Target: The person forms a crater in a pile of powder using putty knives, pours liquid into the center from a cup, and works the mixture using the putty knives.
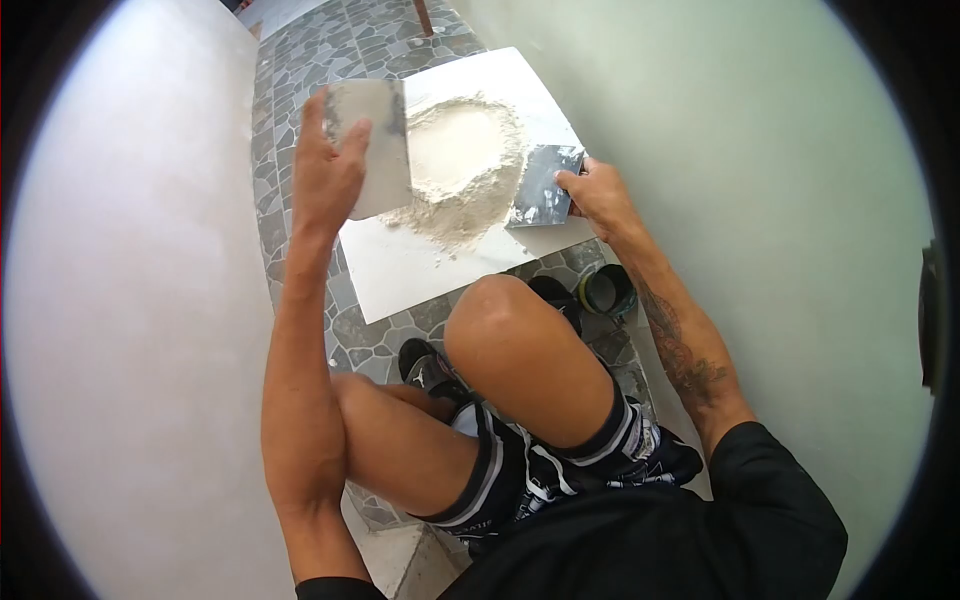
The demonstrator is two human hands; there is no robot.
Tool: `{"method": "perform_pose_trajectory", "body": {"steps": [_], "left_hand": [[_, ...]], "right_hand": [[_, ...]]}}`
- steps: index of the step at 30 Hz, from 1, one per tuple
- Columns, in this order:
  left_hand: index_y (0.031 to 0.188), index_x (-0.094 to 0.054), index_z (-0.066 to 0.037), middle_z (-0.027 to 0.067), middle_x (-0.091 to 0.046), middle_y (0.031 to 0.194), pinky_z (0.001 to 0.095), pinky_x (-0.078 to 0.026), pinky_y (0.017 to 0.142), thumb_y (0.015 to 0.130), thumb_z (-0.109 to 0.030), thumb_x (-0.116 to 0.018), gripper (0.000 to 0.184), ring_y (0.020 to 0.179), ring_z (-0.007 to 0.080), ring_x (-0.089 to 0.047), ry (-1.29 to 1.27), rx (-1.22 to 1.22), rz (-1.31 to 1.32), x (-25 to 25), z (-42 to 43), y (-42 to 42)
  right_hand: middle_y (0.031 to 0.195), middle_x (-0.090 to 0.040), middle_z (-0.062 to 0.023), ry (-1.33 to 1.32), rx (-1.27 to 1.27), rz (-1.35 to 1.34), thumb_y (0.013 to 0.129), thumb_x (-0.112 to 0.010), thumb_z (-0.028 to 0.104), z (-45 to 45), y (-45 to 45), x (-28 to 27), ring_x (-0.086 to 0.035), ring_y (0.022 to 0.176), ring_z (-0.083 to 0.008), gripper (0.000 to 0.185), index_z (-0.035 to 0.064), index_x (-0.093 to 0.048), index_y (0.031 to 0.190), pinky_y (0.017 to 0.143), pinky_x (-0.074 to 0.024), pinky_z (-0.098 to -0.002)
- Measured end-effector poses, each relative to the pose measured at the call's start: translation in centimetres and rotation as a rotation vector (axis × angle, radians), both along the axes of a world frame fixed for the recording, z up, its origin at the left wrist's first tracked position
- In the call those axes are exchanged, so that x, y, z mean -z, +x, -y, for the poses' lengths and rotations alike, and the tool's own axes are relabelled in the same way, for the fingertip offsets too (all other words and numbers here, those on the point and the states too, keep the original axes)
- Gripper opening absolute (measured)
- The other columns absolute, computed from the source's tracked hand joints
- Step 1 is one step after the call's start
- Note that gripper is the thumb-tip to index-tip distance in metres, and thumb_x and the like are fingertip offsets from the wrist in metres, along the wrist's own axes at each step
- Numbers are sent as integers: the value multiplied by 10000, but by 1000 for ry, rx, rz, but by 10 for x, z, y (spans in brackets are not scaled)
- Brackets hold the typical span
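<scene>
A ring of pale powder (pixel 455 215) lies heaped on a white board (pixel 400 275), with a smooth, cream-coloured hollow in its middle that looks wet. My left hand (pixel 335 175) is closed on a wide, flat scraper plate (pixel 385 150), held upright at the heap's left side, its face smeared with grey and beige. On the other side, my right hand (pixel 598 195) grips a smaller dark metal scraper (pixel 545 190) spotted with white. That blade rests against or just over the heap's right edge; which one I cannot tell.
The board lies on a stone-patterned floor (pixel 300 60) between a white wall (pixel 150 300) and a pale green wall (pixel 800 250). A dark round container (pixel 605 290) stands by my right foot. A brown leg (pixel 423 18) of some object shows at the far end.
</scene>
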State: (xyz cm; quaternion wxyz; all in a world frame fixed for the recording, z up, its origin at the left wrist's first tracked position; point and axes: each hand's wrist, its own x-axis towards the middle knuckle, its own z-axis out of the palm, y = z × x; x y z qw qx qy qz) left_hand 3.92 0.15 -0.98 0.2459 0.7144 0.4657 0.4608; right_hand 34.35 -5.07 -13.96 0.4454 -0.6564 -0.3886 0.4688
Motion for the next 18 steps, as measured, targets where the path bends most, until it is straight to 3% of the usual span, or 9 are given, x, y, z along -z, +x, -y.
{"method": "perform_pose_trajectory", "body": {"steps": [7, 8, 11, 12, 16, 18], "left_hand": [[1392, -438, -123, 247, -708, 954, 426, -549, 776, 937, -162, -599, 484, 841, 334, -724, 47, 140, -155, 2, 6, 35], [1393, -441, -139, 272, -702, 930, 478, -537, 794, 928, -167, -598, 492, 874, 396, -714, 16, 138, -170, 1, 9, 40], [1405, -442, -89, 250, -660, 1181, 424, -515, 911, 942, -145, -608, 495, 1054, 361, -673, -55, 182, -232, 5, 9, 59], [1405, -435, -98, 279, -669, 1132, 466, -508, 902, 936, -156, -596, 499, 1040, 429, -667, -20, 207, -252, 8, 8, 63], [1394, -421, -101, 330, -670, 1017, 526, -481, 878, 922, -167, -579, 502, 976, 521, -636, -48, 194, -347, 13, 9, 83], [1395, -420, -113, 331, -672, 990, 541, -484, 858, 916, -164, -576, 506, 943, 520, -642, -41, 188, -408, 16, 8, 90]], "right_hand": [[890, -656, -123, 76, -63, -34, 897, -574, 104, -4, -18, -41, -665, 735, -190, 278, -108, -593, 1075, 656, -593, -356], [863, -652, -120, 111, -55, -53, 880, -575, 108, -7, -20, -44, -654, 713, -186, 271, -110, -608, 1037, 636, -589, -359], [841, -651, -121, 168, -63, -77, 863, -575, 109, -14, -22, -49, -653, 708, -193, 265, -115, -622, 997, 632, -593, -368], [844, -652, -124, 177, -73, -79, 864, -574, 108, -16, -23, -52, -658, 717, -198, 264, -116, -621, 996, 641, -596, -370], [839, -653, -122, 210, -82, -48, 863, -586, 111, -19, -33, -66, -644, 706, -188, 265, -113, -619, 1000, 629, -577, -353], [834, -653, -122, 246, -100, -28, 863, -594, 116, -17, -38, -73, -635, 697, -183, 269, -110, -619, 1006, 620, -566, -345]]}}
